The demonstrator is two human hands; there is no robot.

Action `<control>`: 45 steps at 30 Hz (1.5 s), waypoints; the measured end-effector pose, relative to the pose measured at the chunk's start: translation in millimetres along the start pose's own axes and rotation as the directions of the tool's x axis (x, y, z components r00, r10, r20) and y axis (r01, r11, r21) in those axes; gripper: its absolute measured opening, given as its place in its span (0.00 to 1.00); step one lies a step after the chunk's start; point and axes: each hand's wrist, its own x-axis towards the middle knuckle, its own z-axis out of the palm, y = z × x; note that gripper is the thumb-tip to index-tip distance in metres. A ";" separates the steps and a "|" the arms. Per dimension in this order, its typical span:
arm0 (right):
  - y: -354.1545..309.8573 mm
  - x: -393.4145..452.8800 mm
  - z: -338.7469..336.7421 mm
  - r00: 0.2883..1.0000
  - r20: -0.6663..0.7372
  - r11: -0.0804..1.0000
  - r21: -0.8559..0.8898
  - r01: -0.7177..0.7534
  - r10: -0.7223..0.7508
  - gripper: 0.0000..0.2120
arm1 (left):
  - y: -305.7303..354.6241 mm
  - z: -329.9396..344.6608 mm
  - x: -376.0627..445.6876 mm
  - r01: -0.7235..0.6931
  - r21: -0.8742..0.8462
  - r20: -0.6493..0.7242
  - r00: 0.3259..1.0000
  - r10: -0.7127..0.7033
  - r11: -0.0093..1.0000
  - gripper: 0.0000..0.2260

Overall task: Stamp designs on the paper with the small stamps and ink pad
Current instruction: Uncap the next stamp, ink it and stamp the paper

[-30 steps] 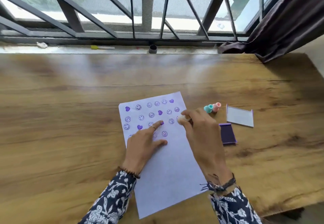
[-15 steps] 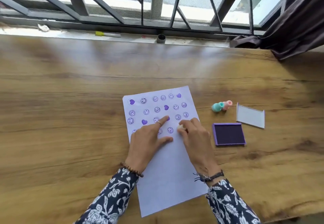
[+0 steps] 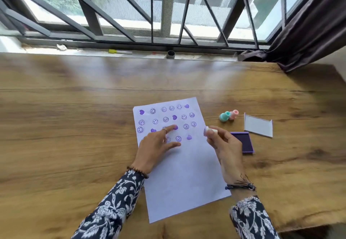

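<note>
Fingers, right: the right hand [image 3: 225,146] pinches a small white stamp [image 3: 210,131] at its tips, lifted just off the paper's right edge, long axis roughly level, printing face turned left.
Fingers, left: the left hand [image 3: 156,146] lies spread and flat on the paper [image 3: 184,179], holding nothing, forefinger reaching into the third row of prints.
Paper: near edge of the bench [image 3: 74,126], between the hands; purple smileys and hearts fill the far part, the near half is blank.
Key relation: the ink pad [image 3: 243,142] lies open just right of the stamp hand, partly hidden behind it; the right hand is far nearer to it, so re-inking looks like a short move rightward.
Next print spot: probably the fourth row, right of the newest heart [image 3: 189,137].
Beyond: teal stamp [image 3: 224,116] and pink stamp [image 3: 234,114] lie together, the pad's lid [image 3: 258,127] to their right.
Obstacles: none between stamp and pad.
</note>
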 end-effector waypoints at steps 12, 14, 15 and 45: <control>-36.6 -56.9 3.4 0.979 0.194 0.992 -0.099 0.078 -0.058 0.04 | 68.0 -9.9 -36.7 0.306 -0.897 0.365 0.920 -0.142 -0.319 0.14; -38.9 -64.9 8.6 0.963 0.229 0.943 -0.264 0.204 -0.144 0.03 | 77.4 -8.0 -39.9 0.342 -0.887 0.389 0.916 -0.101 -0.309 0.15; -39.4 -67.5 10.5 0.949 0.251 0.899 -0.342 0.273 -0.192 0.03 | 81.4 -6.8 -40.8 0.356 -0.889 0.394 0.915 -0.086 -0.288 0.15; -36.2 -19.7 -28.0 0.930 0.189 0.738 -0.568 0.364 -0.314 0.05 | 85.8 26.2 3.6 -0.058 -0.659 0.238 0.930 0.282 0.750 0.10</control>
